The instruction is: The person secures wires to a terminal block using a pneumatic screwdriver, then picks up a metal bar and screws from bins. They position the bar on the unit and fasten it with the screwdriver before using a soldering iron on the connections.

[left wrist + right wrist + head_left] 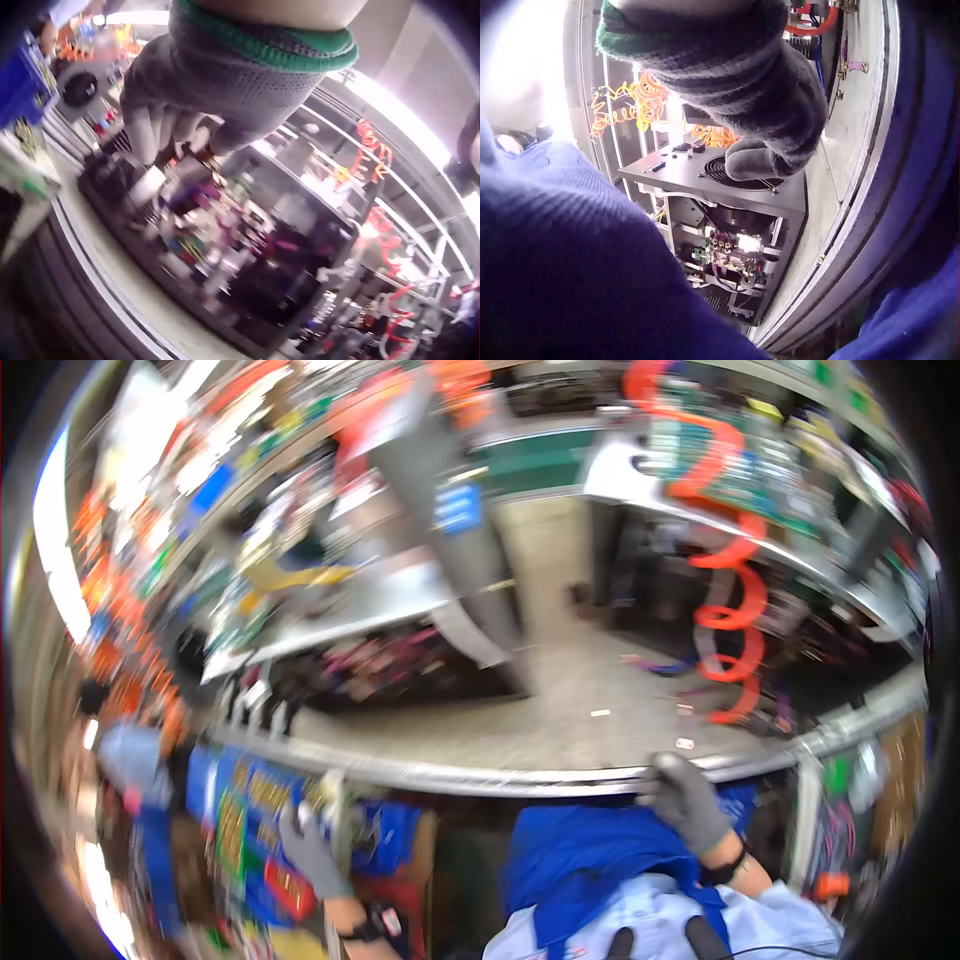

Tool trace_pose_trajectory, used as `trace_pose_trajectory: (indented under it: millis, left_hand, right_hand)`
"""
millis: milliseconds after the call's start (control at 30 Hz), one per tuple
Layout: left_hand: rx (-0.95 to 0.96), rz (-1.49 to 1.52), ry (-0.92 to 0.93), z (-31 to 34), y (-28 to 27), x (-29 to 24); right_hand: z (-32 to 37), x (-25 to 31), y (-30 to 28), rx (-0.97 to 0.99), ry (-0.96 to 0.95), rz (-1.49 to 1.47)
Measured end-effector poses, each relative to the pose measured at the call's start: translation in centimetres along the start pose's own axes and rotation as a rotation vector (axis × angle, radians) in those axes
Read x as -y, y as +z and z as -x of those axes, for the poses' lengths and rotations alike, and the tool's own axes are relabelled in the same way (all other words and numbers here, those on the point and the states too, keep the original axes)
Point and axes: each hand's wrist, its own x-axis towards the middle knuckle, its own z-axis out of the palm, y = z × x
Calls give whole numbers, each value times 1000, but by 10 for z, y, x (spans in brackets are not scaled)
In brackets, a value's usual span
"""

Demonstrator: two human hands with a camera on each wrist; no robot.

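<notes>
My left hand (312,855), in a grey glove, reaches over blue parts bins (265,790) that hold brass-coloured pieces. In the left wrist view the fingers (154,131) bend down, with a small white patch (148,184) by their tips; I cannot tell whether they hold it. My right hand (690,805), gloved too, is at the metal rail (560,785) in front of my body. Its fingers are loosely bent, with nothing seen in them in the right wrist view. Behind that hand stands a metal cabinet (682,172) with a round fan grille (720,174) and wiring inside.
Beyond the rail stand two workbenches, with a metal top (370,610) at left and a white top (620,475) at right. An orange coiled hose (735,615) hangs before the right bench. A red bin (288,890) sits below my left hand.
</notes>
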Motion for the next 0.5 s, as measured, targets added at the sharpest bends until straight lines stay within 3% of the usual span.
trace_pose_trajectory:
  millis: [33, 67, 100, 133, 167, 200, 233, 267, 300, 333, 367, 433, 500]
  left_hand:
    - [59, -69, 199, 7, 23, -9]
    - [289, 219, 9, 35, 44, -76]
    - [377, 359, -112, 34, 77, -62]
    - [545, 278, -40, 43, 97, -62]
    - [684, 258, 118, 69, 106, -103]
    - [789, 222, 151, 98, 113, -143]
    - [923, 266, 167, 109, 132, -138]
    - [1093, 355, 48, 123, 148, -144]
    - [1167, 362, 415, 130, 183, -130]
    - [1269, 534, 116, 155, 181, -166]
    - [1336, 597, 43, 170, 195, -169]
    - [1477, 556, 165, 194, 220, -186]
    - [1518, 610, 116, 224, 242, -207]
  right_hand:
    - [2, 0, -2, 13, -12, -5]
    - [7, 1, -3, 35, -7, -62]
    - [-2, -12, -23, 90, -28, -107]
    - [7, -5, -14, 59, -51, -128]
    - [16, 5, -7, 6, -29, -50]
    - [26, 11, -10, -19, -84, -67]
    - [34, 14, -12, -33, -121, -78]
    - [41, 18, -18, -50, -151, -94]
    - [49, 23, -28, -106, -208, -100]
    - [57, 26, -35, -154, -260, -107]
    - [69, 31, -40, -227, -336, -105]
    - [86, 37, -63, -303, -483, -81]
    - [101, 44, -76, -424, -550, -99]
